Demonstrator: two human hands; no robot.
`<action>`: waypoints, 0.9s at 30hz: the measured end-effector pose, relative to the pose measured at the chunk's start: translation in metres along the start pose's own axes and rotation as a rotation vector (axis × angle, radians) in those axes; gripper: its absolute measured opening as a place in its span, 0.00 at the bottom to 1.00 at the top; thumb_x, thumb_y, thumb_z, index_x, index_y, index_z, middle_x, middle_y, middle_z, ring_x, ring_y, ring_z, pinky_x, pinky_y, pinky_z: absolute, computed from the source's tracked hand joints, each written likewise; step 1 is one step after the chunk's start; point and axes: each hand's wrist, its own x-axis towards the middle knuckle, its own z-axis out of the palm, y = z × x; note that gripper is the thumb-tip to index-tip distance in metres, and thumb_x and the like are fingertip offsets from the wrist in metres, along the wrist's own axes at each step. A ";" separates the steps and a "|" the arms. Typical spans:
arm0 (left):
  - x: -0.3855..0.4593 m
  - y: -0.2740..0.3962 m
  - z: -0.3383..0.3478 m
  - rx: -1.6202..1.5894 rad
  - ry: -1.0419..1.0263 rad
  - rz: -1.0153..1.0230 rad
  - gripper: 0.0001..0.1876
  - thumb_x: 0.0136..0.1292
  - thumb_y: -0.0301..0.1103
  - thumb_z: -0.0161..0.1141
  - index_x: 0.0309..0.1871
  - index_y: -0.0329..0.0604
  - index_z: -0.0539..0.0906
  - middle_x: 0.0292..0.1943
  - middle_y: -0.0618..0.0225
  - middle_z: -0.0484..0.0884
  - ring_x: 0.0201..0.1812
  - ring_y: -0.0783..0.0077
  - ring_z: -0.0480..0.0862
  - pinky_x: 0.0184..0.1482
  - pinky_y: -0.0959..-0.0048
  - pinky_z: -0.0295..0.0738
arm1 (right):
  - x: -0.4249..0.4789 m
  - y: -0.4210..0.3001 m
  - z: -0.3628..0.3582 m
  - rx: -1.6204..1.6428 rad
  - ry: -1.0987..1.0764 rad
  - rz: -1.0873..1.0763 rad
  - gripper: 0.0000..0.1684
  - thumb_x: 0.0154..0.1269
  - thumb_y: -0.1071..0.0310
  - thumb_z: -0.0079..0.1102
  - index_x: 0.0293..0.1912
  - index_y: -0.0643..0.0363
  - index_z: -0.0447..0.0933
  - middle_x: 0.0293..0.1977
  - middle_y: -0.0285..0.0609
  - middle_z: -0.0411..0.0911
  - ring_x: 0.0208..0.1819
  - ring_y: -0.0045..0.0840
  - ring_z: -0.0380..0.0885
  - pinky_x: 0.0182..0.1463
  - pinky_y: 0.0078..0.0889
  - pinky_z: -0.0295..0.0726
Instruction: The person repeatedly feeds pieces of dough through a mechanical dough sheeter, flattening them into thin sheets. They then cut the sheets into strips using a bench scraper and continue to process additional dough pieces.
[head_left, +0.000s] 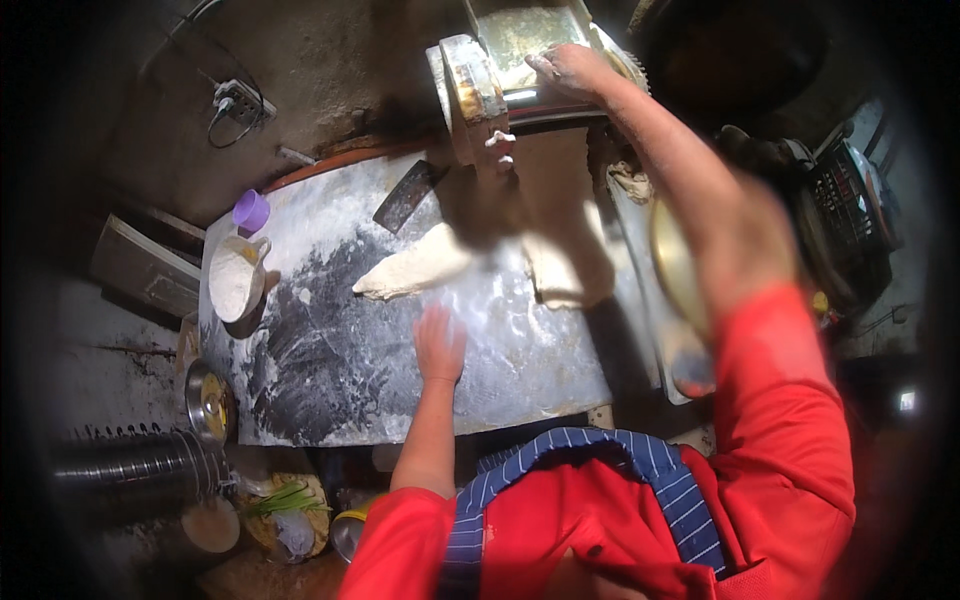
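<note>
My left hand (439, 343) is over the floured metal worktop (502, 375), its fingers spread and blurred, just in front of a pale strip of dough (416, 264). Whether it touches the worktop I cannot tell. At the top, my right hand (576, 71) is at the feed tray (525, 34) of a dough sheeter (472, 82); its fingers point left and what lies under them is hidden. A wide dough sheet (556, 161) hangs below the sheeter's rollers, and folded dough (562, 274) rests on the worktop beneath, partly in shadow.
A dark flat blade (405, 196) lies behind the dough strip. At the left stand a flour-filled bowl (238, 279) and a purple cup (251, 210). On the right is a round brass-coloured pan (675, 255). Green stalks (286, 498) lie below the worktop's front left.
</note>
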 end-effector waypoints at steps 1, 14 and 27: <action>0.006 0.003 -0.001 -0.005 0.009 0.006 0.22 0.67 0.44 0.53 0.60 0.43 0.76 0.68 0.60 0.69 0.70 0.55 0.64 0.73 0.52 0.50 | -0.002 -0.007 -0.011 -0.033 -0.042 -0.033 0.37 0.69 0.36 0.38 0.35 0.61 0.82 0.33 0.57 0.81 0.39 0.53 0.78 0.47 0.50 0.75; 0.008 0.008 0.000 0.010 -0.049 -0.026 0.22 0.68 0.46 0.52 0.59 0.42 0.76 0.68 0.61 0.68 0.71 0.56 0.63 0.73 0.53 0.49 | -0.003 0.003 -0.003 0.111 -0.054 -0.040 0.34 0.72 0.37 0.37 0.43 0.56 0.81 0.39 0.53 0.81 0.42 0.52 0.76 0.51 0.44 0.74; 0.007 0.007 -0.003 0.004 -0.030 -0.013 0.22 0.67 0.45 0.53 0.59 0.43 0.75 0.68 0.60 0.68 0.71 0.54 0.63 0.73 0.51 0.48 | -0.129 0.019 0.138 0.775 0.546 0.579 0.23 0.55 0.58 0.65 0.39 0.72 0.79 0.36 0.51 0.82 0.39 0.32 0.81 0.45 0.33 0.77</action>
